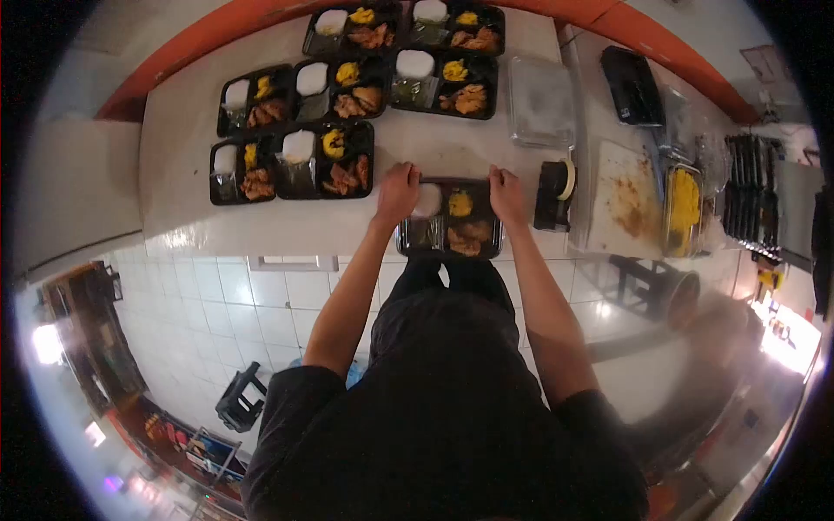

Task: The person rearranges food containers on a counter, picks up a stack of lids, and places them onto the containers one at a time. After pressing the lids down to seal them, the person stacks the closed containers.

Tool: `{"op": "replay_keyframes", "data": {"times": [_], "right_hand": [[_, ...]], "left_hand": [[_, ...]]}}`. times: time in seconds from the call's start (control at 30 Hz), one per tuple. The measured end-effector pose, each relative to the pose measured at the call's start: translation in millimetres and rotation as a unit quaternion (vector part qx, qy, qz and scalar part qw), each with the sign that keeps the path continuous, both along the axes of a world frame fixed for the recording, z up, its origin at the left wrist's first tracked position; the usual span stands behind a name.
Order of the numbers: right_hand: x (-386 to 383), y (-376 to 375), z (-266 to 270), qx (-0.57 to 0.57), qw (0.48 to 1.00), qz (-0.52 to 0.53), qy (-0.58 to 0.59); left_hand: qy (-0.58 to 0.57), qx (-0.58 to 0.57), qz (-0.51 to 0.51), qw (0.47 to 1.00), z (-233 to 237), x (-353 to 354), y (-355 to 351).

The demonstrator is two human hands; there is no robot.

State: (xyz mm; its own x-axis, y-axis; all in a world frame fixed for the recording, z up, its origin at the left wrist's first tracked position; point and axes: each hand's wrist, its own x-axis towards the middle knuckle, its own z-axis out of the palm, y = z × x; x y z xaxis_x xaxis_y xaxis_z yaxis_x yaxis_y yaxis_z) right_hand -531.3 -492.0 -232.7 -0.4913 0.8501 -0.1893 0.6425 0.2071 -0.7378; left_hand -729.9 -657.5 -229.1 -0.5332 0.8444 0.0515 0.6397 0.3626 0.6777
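A black meal box (450, 247) sits at the near edge of the white table, with a transparent lid over it. Through the lid I see white rice, something yellow, browned meat pieces and a small packet of greens. My left hand (400, 193) is closed at its far left corner, and my right hand (507, 194) is closed at the far right corner. Both sets of fingers press at the rim. Just right of my right hand stands a black tape dispenser (552, 198) with a roll of tape.
Several filled, unlidded meal boxes (326, 162) stand to the left and behind. Transparent lids (542, 102) are stacked at the back right. Further right are a black tray (632, 85), a stained white board (621, 204), a container of yellow food (685, 208) and stacked black trays (752, 195).
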Motion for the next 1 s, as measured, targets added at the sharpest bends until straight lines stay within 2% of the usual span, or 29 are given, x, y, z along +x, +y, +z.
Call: {"op": "replay_keyframes", "data": {"times": [0.03,0.1,0.13,0.17,0.2,0.23,0.3,0.33,0.37,0.43,0.53,0.6,0.63,0.67,0.7,0.77,0.83,0.87,0.9,0.93,1.0], "right_hand": [[1.6,2.1,-1.7,-0.001,1.0,-0.009,0.004],[8.0,-0.3,-1.9,0.012,0.996,0.03,-0.088],[8.6,-1.0,0.4,0.011,0.996,0.025,-0.085],[6.8,-1.6,4.7,0.014,0.989,0.055,-0.14],[6.0,0.5,8.4,0.018,0.977,0.084,-0.194],[8.5,4.5,8.5,0.021,0.978,0.078,-0.193],[10.5,16.1,9.7,0.075,0.958,0.171,-0.218],[2.7,20.5,43.2,0.039,0.962,0.153,-0.222],[0.4,28.7,40.5,0.041,0.962,0.152,-0.221],[-7.1,40.7,31.3,-0.035,0.96,0.173,-0.215],[-6.1,48.5,29.2,-0.071,0.958,0.22,-0.17],[-4.6,53.5,30.1,-0.123,0.946,0.241,-0.177],[-3.7,55.8,30.3,-0.167,0.933,0.258,-0.185],[-2.2,56.7,26.5,-0.175,0.931,0.26,-0.187],[-2.1,58.7,21.5,-0.157,0.937,0.268,-0.16],[0.9,58.7,12.1,-0.146,0.941,0.276,-0.135],[-8.2,58.9,20.6,-0.031,0.954,0.264,-0.141],[-10.5,57.3,27.3,-0.034,0.954,0.263,-0.142],[-12.3,54.6,36.8,-0.013,0.945,0.271,-0.181],[-14.0,54.6,42.9,0.011,0.935,0.278,-0.22],[-22.3,58.9,52.9,0.03,0.945,0.237,-0.222]], "left_hand": [[-0.095,-0.015,0.044,0.994,9.0,5.4,-0.3],[-0.089,-0.019,0.034,0.995,5.3,10.0,-6.3],[-0.04,-0.045,-0.011,0.998,-10.3,10.4,-12.3],[0.009,-0.068,-0.058,0.996,-17.7,9.6,-14.5],[0.012,-0.064,-0.063,0.996,-10.9,10.9,-13.0],[-0.003,-0.083,-0.03,0.996,-2.1,14.2,-11.9],[-0.017,-0.096,0.0,0.995,7.0,15.7,-3.6],[-0.045,-0.088,0.013,0.995,4.0,14.7,-3.4],[-0.073,-0.08,0.028,0.994,0.3,13.2,-1.9],[-0.032,-0.073,0.012,0.997,2.9,10.3,2.9],[-0.096,-0.056,0.032,0.993,9.4,7.7,1.0],[-0.083,-0.063,-0.044,0.994,14.7,4.3,-0.7],[-0.085,-0.068,-0.043,0.993,16.6,2.9,0.0],[-0.129,-0.082,-0.065,0.986,17.8,2.5,0.2],[-0.171,-0.093,-0.089,0.977,19.4,1.4,2.3],[-0.174,-0.117,-0.08,0.974,22.5,-1.1,7.7],[-0.173,-0.136,-0.074,0.973,27.6,-1.6,14.5],[-0.126,-0.146,-0.051,0.98,30.6,0.1,17.6],[-0.077,-0.153,-0.029,0.985,32.9,1.1,21.6],[-0.076,-0.151,-0.033,0.985,35.2,2.2,25.7],[-0.095,-0.173,0.03,0.98,41.1,5.4,33.0]]}}
